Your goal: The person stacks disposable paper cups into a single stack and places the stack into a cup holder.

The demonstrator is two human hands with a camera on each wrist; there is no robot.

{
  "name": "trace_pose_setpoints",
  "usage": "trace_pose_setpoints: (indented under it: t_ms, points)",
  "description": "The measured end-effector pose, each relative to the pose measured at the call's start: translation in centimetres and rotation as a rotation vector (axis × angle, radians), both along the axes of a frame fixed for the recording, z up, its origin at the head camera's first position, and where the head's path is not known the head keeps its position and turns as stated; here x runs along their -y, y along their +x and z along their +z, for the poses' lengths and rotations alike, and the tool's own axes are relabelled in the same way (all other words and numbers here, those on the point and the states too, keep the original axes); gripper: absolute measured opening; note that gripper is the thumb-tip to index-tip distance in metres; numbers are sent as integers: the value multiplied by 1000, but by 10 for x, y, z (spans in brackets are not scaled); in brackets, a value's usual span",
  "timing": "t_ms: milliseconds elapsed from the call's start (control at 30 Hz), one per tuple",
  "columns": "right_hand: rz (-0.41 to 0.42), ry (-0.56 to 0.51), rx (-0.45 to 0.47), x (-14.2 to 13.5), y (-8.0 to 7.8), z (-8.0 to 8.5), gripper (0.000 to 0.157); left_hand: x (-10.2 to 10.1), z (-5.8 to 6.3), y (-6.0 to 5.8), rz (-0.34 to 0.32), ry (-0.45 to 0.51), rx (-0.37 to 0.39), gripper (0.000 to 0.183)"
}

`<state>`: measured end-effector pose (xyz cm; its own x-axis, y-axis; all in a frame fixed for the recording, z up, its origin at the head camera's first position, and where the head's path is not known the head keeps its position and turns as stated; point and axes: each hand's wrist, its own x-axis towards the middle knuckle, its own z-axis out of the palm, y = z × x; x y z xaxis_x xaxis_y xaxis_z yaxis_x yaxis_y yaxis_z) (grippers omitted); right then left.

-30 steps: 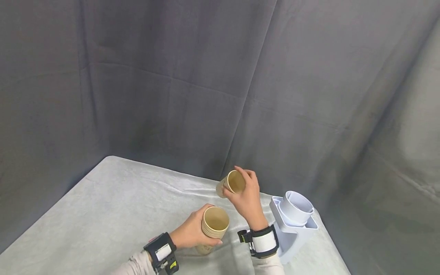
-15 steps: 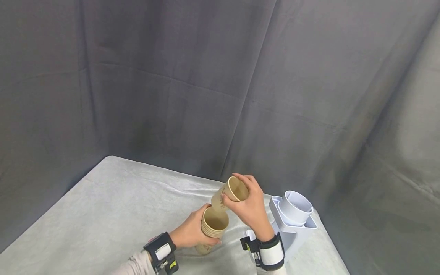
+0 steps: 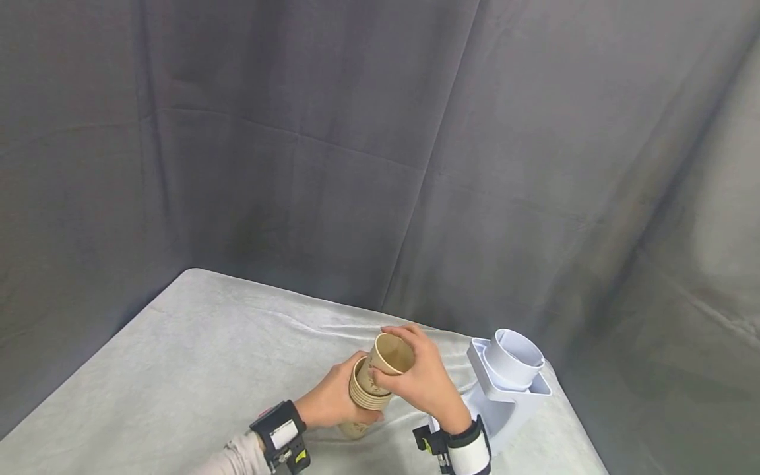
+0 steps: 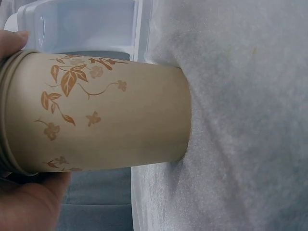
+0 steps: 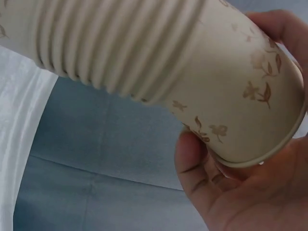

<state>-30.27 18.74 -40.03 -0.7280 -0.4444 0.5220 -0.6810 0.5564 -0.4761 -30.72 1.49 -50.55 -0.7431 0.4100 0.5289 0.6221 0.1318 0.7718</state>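
A stack of beige paper cups (image 4: 115, 115) with a brown leaf and flower print stands on the cloth. My left hand (image 3: 334, 396) grips this stack just under its several rolled rims. With thumb and fingers, my right hand (image 3: 429, 376) holds a single paper cup (image 5: 240, 91) near its rim. That cup tilts, its mouth toward the right hand, and its lower part sits inside the top of the stack. In the right wrist view the thumb and a finger lie on opposite sides of the cup.
To the right of the right hand stands a white plastic holder (image 3: 505, 409) with a round tube (image 3: 513, 356) on top. A pale cloth (image 3: 225, 343) covers the table, and grey curtains (image 3: 297, 165) hang behind it.
My right hand has come down and toward the left hand, bringing its cup from above the stack into the stack's mouth. The left hand and the stack have stayed in place.
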Motion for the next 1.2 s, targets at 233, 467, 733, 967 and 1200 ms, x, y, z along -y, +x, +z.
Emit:
trace_pose_setpoints:
  t_ms: [233,467,733,967,1200]
  points:
    - [14,38,3,6,3,-8,65,0,0,0,6,-5,2,80]
    - [-1,74,15,10,8,-13,69,1,-1,1,13,-10,4,85]
    - [4,109,-3,12,8,-19,72,3,2,4,-42,13,47,82]
    - [32,112,0,13,6,-25,62,3,2,4,-26,1,52,80]
    - [6,85,40,9,8,-33,61,-1,0,4,-46,8,53,79]
